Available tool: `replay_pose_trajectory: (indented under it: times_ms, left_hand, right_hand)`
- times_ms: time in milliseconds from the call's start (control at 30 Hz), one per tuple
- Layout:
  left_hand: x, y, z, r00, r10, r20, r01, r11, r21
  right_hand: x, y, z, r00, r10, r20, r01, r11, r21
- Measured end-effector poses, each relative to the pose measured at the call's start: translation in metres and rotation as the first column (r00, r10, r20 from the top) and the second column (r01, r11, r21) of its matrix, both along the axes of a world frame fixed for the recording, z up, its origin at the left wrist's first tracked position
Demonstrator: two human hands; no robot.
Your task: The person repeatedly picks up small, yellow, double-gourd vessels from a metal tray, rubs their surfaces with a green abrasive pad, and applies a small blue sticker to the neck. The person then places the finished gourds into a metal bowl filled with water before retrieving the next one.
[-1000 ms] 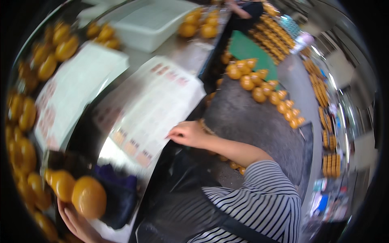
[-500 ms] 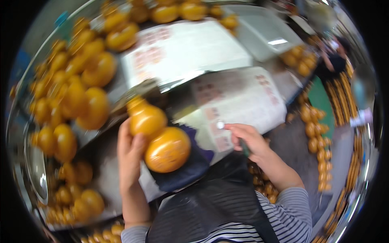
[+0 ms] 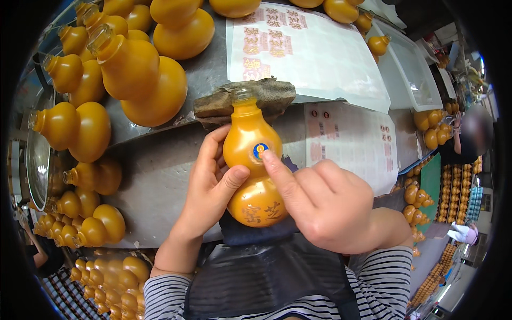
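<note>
The grip of the left hand was clamped on one amber gourd-shaped bottle, at the middle of the near edge of the grey worktop. The forefinger of the right hand touched one round blue sticker on its upper bulb; thumb hidden, that grip's opening could not be told. Beyond lay one brown block and two printed sheets; one pale tub stood toward the far right corner. Further amber bottles, too crowded to count fully, lined the left end. In the room, one co-worker was past the right edge.
</note>
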State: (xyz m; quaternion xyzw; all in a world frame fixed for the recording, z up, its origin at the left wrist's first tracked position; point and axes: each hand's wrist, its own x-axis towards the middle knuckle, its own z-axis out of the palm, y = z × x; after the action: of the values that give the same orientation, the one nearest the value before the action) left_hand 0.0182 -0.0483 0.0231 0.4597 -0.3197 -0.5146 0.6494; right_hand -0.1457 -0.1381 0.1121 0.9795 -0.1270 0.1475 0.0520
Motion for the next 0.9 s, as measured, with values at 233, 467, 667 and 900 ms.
replay_pose_trajectory:
  times_ms: [233, 467, 667, 900]
  left_hand:
    - [-0.001, 0.002, 0.022, 0.971, 0.187, 0.149, -0.172, 0.979, -0.108]
    - [-0.006, -0.014, 0.019, 0.920, 0.249, 0.302, -0.244, 0.968, -0.053]
    - [-0.006, -0.013, 0.015, 0.944, 0.247, 0.217, -0.236, 0.969, -0.079]
    - [-0.005, -0.013, 0.016, 0.941, 0.260, 0.217, -0.244, 0.965, -0.098]
  right_hand:
    - [0.004, -0.027, 0.001, 0.986, 0.006, 0.166, -0.031, 0.989, 0.145]
    - [0.033, -0.052, -0.017, 0.969, -0.237, -0.064, 0.074, 0.036, 0.997]
    - [0.033, -0.053, -0.021, 0.967, -0.256, -0.019, -0.005, -0.094, 0.996]
    - [0.033, -0.054, -0.021, 0.980, -0.195, -0.026, 0.025, -0.005, 1.000]
